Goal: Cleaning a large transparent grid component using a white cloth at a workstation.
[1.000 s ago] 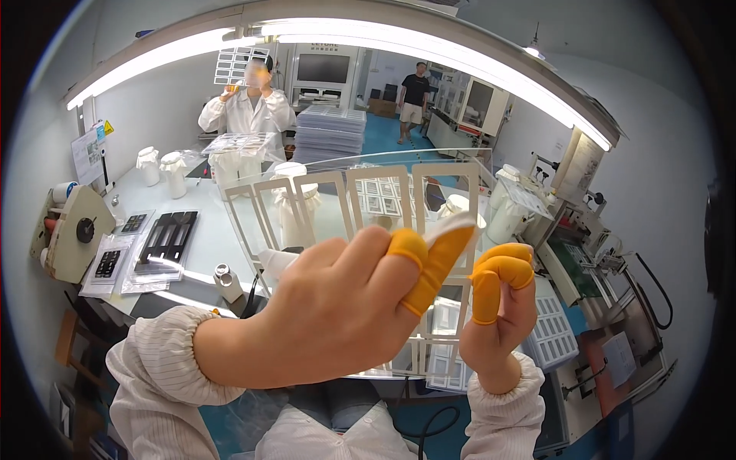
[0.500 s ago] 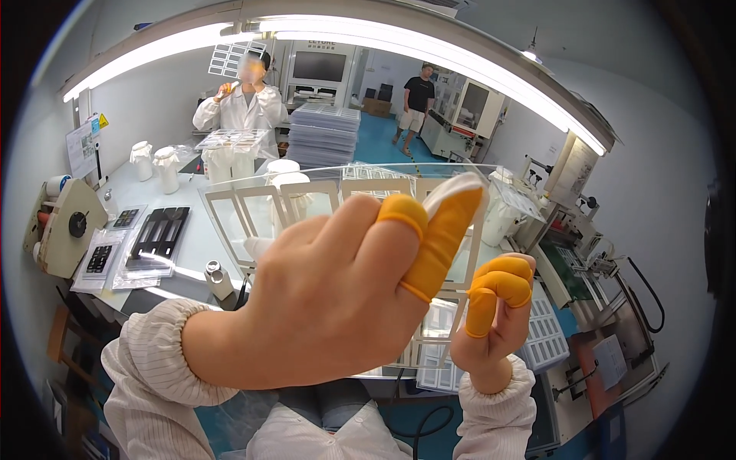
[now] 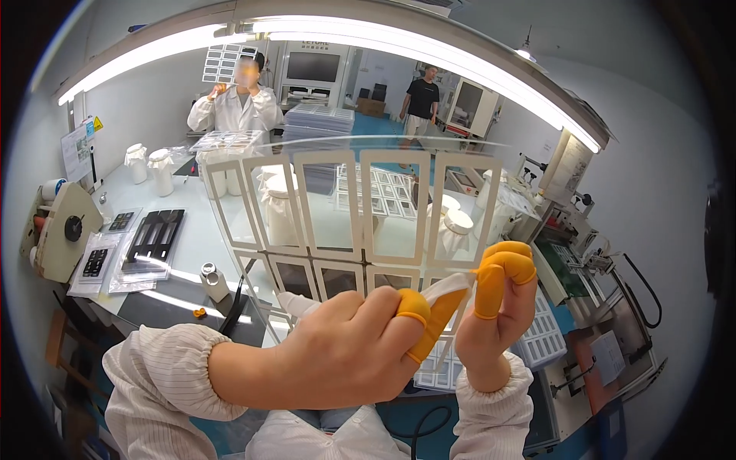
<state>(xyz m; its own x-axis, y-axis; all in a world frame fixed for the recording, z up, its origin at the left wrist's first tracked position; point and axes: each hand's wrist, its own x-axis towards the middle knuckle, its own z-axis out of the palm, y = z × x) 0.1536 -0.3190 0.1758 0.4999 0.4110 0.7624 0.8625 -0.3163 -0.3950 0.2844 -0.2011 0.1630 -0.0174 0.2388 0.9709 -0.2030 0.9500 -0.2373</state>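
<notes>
A clear panel printed with several white rectangular frames [image 3: 394, 156] stands tilted up in front of me. My right hand [image 3: 502, 322], with yellow finger cots on, pinches it at its right edge. My left hand [image 3: 345, 353] reaches across the lower part of the panel, fingers closed on a white cloth [image 3: 446, 288]. Some of the cloth covers the tip of a finger in a yellow cot, and another end sticks out beyond the knuckles on the left. Whether the cloth touches the panel I cannot tell. My left hand hides part of the lower frames.
On the table stand a small metal-topped bottle [image 3: 215, 282], black trays [image 3: 157, 238] and white cloth-covered jars [image 3: 161, 172]. Framed sheets lie stacked at the right [image 3: 540, 330]. Across the table a person [image 3: 238, 111] holds up a similar sheet; another person [image 3: 420, 100] stands farther back.
My left hand with the cloth has moved down across the panel, uncovering its upper frames. My right hand still pinches the edge. The person opposite has raised their sheet fully into view.
</notes>
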